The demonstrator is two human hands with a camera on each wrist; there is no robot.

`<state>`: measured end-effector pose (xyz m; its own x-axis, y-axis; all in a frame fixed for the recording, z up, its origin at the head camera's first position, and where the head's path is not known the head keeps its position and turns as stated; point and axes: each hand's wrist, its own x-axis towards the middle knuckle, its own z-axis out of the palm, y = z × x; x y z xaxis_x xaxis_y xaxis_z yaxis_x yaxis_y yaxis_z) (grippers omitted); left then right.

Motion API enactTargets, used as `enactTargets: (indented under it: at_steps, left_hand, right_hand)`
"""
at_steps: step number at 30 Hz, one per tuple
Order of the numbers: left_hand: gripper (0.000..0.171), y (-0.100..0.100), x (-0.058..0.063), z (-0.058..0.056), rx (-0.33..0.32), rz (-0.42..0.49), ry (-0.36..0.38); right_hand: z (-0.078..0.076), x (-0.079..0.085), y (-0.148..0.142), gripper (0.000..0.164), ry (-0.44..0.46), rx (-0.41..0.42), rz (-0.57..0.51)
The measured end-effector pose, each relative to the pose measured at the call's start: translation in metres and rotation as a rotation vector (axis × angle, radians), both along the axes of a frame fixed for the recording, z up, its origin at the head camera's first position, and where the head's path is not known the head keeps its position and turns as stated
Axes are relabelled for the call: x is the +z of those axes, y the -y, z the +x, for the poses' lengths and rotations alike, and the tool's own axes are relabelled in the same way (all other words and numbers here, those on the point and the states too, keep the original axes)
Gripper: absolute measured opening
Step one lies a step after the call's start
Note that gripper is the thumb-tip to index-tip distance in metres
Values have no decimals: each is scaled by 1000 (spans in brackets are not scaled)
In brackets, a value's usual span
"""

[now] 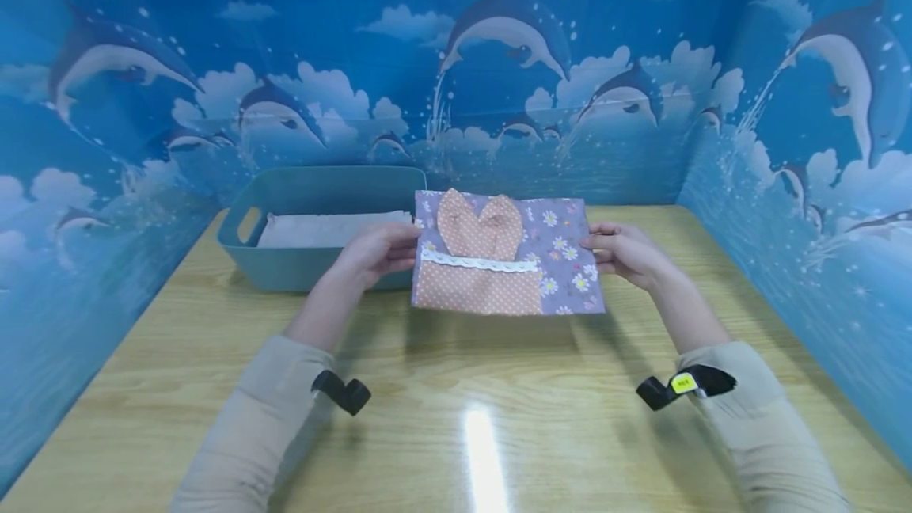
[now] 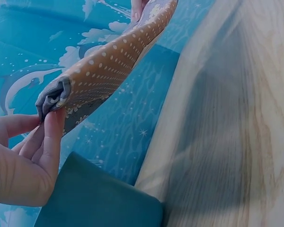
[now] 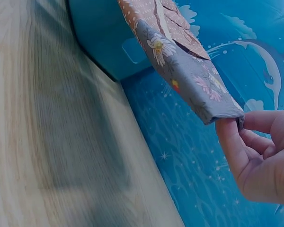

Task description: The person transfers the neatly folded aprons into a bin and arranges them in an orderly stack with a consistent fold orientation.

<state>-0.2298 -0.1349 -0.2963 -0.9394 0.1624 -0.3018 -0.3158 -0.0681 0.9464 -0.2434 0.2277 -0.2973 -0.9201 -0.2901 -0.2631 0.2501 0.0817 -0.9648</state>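
A folded fabric piece, purple with white daisies, is held up above the table by both hands. On its front are a peach polka-dot panel, a strip of white lace and two ear-shaped flaps. My left hand pinches its left edge between thumb and fingers; the left wrist view shows the layered, folded end of the fabric there. At the opposite edge my right hand pinches the cloth, and in the right wrist view the thumb and fingers grip a corner of the fabric.
Behind the left hand stands a teal plastic basket with handle holes. Pale folded cloth lies inside it. The wood-grain table is bounded at the back and sides by blue dolphin-print walls.
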Motion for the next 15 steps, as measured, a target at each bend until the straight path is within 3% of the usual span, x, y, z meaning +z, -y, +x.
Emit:
enactTargets:
  at_steps: [15]
  left_hand:
    - [26,19,5,-4,50,-19,-26]
  right_hand:
    - [-7,4,23,22,4,-38,-20]
